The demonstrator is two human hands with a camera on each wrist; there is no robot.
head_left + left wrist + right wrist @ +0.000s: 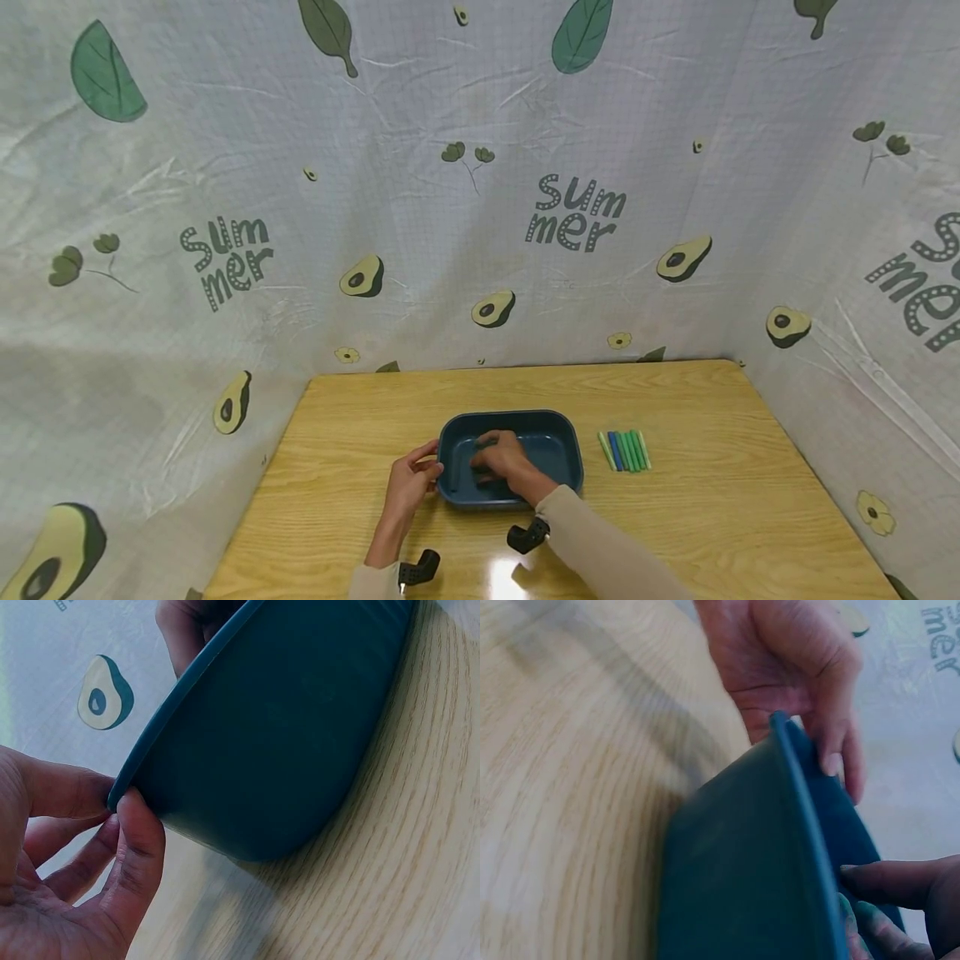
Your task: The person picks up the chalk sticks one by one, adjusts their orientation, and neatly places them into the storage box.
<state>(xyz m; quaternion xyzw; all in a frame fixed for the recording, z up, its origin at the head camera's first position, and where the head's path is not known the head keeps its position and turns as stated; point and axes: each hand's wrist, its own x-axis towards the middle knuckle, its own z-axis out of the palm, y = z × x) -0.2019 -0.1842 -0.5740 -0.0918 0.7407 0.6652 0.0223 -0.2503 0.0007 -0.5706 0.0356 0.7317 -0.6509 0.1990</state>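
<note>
We see two bare hands, left hand (411, 486) and right hand (504, 463), beige long sleeves (600, 546) on both arms, a black camera mount (528, 535) strapped at each wrist.

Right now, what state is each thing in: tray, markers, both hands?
Blue tray: upright on the table, held at its left rim.
Markers: lying side by side right of the tray, untouched.
Left hand: pinching the tray rim.
Right hand: inside the tray; grip unclear.
</note>
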